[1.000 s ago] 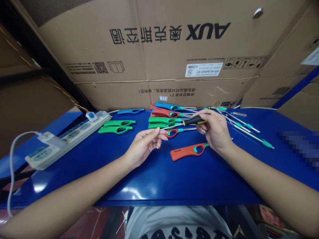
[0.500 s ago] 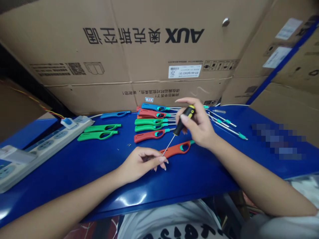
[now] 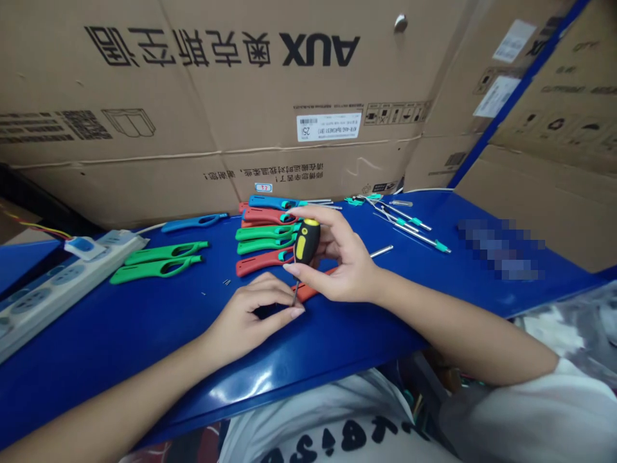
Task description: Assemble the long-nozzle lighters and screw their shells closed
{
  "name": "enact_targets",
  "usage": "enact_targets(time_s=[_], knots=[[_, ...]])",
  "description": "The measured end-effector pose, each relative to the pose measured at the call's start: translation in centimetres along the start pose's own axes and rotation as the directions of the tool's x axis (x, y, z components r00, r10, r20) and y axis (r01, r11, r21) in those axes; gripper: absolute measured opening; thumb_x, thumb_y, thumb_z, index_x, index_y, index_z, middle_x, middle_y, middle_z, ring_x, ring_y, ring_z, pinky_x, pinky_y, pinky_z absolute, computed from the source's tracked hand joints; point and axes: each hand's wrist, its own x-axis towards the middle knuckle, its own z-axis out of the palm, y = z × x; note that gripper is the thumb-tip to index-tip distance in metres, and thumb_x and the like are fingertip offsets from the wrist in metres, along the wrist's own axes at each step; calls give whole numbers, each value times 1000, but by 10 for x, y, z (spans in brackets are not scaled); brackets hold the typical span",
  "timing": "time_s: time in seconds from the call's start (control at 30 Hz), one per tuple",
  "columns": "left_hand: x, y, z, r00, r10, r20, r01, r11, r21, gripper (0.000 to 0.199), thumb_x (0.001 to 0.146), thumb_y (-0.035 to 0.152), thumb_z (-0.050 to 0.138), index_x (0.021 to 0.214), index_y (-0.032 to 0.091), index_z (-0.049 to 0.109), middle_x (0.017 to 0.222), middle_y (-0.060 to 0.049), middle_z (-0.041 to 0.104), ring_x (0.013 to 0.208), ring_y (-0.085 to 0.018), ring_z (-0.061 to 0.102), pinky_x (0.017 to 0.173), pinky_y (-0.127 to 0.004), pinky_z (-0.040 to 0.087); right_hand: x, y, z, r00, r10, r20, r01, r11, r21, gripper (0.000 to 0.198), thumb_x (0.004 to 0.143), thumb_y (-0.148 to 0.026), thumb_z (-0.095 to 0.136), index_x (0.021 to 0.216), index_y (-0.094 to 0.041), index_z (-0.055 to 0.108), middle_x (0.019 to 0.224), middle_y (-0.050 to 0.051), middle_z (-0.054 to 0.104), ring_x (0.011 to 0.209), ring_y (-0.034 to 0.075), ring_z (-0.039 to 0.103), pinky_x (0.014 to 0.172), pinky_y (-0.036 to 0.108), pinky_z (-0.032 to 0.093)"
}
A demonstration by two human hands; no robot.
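Note:
An orange-red long-nosed lighter lies at an angle in front of me, partly covered by my hands. My left hand pinches the butt end of its handle between thumb and fingers. In my right hand is a black-and-yellow screwdriver, almost upright, its shaft pointing down to the lighter beside my left fingertips. The tip itself is hidden there. Behind my right hand are finished-looking lighters in blue, red and green, side by side with metal tubes.
Green handle shells and a blue shell lie left, near a white power strip. Tiny screws sit mid-table. Metal tubes with teal parts lie right. Cardboard walls the back.
My view has shifted right. The screwdriver has gone from slanted to nearly upright, and my right hand has come closer to the left. The left hand keeps its hold on the lighter.

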Motion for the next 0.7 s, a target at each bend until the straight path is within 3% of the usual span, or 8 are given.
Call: enact_targets(time_s=[0.13,0.23,0.37,0.57,0.7], knots=[[-2,-8,0,997,-39,-69,51,981,186,40,85,34,77,122,22,67,121,-7,71,115,-24,65,103,-38,52,-1,3,-1,996,-65,-62,57,991,-124,56,95,-32,62,144,-28,34,140,10,53,82,13,68,61,25,62],[-3,-13,3,995,-92,-43,100,963,251,52,85,38,76,131,21,60,132,-9,66,123,-26,62,108,-42,50,-1,6,-1,995,-67,-78,54,986,-159,57,95,-29,61,145,-28,33,139,10,54,84,14,68,63,26,62],[-3,-16,7,991,-132,24,123,964,236,47,88,33,72,131,21,60,130,-10,67,119,-26,64,107,-43,51,-2,7,1,996,-46,-79,32,986,-166,57,96,-31,59,146,-29,33,142,10,53,82,14,69,65,28,63],[-2,-14,5,989,-133,64,117,971,207,40,89,28,69,127,20,64,126,-10,70,118,-27,64,106,-45,49,-5,5,4,996,-47,-77,27,970,-240,55,95,-35,59,144,-30,36,147,11,50,106,22,69,75,34,65],[-2,-14,4,989,-130,68,114,973,200,42,89,28,70,130,19,63,128,-11,69,120,-27,63,108,-45,48,-4,4,5,993,-97,-70,77,966,-246,54,95,-31,60,144,-29,37,146,10,52,110,22,68,79,33,65]])
